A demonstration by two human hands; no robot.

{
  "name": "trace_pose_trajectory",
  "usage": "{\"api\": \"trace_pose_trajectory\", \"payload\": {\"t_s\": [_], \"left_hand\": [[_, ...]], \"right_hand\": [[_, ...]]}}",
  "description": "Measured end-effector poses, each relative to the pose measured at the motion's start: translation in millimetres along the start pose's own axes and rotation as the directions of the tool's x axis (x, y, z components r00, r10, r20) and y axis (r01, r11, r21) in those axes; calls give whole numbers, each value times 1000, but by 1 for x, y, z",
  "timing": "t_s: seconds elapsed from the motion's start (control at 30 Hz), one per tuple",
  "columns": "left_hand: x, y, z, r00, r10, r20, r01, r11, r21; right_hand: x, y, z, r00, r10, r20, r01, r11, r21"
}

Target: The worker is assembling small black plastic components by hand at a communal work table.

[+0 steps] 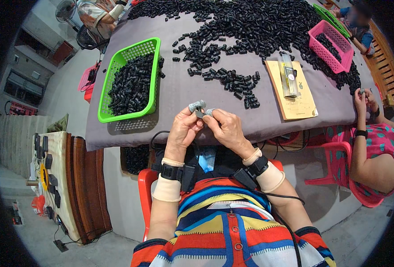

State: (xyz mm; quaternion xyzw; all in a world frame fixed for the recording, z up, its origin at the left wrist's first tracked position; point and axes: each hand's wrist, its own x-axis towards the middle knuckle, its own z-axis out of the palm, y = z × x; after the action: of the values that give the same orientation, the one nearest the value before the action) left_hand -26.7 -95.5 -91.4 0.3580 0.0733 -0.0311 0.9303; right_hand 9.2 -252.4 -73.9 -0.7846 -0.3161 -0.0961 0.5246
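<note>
My left hand (183,129) and my right hand (228,131) meet at the near edge of the cloth-covered table. Grey wrapping covers the index fingertips of both. Pinched between their fingertips is a small black part (199,114), mostly hidden by the fingers. Beyond the hands, a loose group of short black cylindrical pieces (237,82) lies on the grey tablecloth (174,84). To the left stands a green plastic basket (156,80) filled with similar black pieces.
A large heap of black pieces (259,26) spreads across the far table. An orange-yellow notebook (299,104) with a clear plastic case (288,78) on it lies right of centre. Farther right are a pink basket (346,60) and a seated person (361,155). Other people sit at the far corners.
</note>
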Motion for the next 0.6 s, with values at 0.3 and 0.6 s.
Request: {"api": "trace_pose_trajectory", "payload": {"t_s": [0.3,0.6], "left_hand": [[-2,1,4,1000,-5,-22,6,999,32],[-1,3,1,1000,-21,5,20,997,70]], "right_hand": [[1,-2,-1,1000,17,22,-17,1000,-10],[2,-3,1,1000,6,16,-6,1000,-22]]}}
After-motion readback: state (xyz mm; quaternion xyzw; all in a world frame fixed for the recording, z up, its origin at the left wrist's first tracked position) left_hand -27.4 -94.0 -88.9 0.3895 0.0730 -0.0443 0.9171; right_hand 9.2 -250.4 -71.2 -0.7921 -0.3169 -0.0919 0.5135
